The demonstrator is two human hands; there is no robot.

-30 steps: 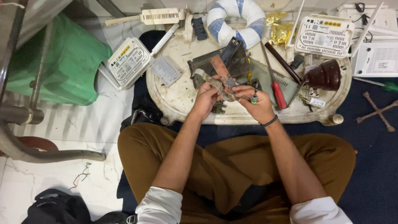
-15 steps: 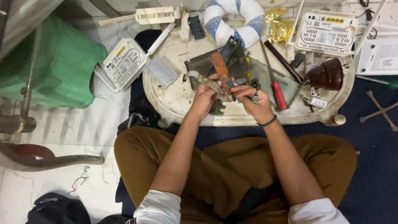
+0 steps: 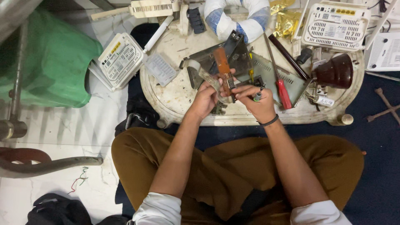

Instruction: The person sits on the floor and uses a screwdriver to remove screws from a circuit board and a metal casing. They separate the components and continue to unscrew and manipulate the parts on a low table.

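Note:
I sit cross-legged at a low white oval table (image 3: 175, 98). My left hand (image 3: 205, 100) grips a narrow brown circuit board (image 3: 223, 68) that stands tilted away from me, with a strip of clear tape (image 3: 205, 74) curling off it to the left. My right hand (image 3: 256, 103) touches the board's lower end with its fingertips and also holds a small pen-like tool with a green tip (image 3: 258, 96). Both hands meet above the table's front edge. Beneath the board lies a dark metal plate (image 3: 237, 56).
On the table lie a red-handled screwdriver (image 3: 284, 92), a grey perforated cover (image 3: 271, 75), a dark brown cup-shaped piece (image 3: 335, 73), a white router (image 3: 335, 26) and a blue-white ring (image 3: 235, 18). Another white router (image 3: 120, 59) and a green bag (image 3: 50, 62) sit left.
The hands stay together on the brown board; my right fingers have shifted slightly along its lower end. The view has drifted a little.

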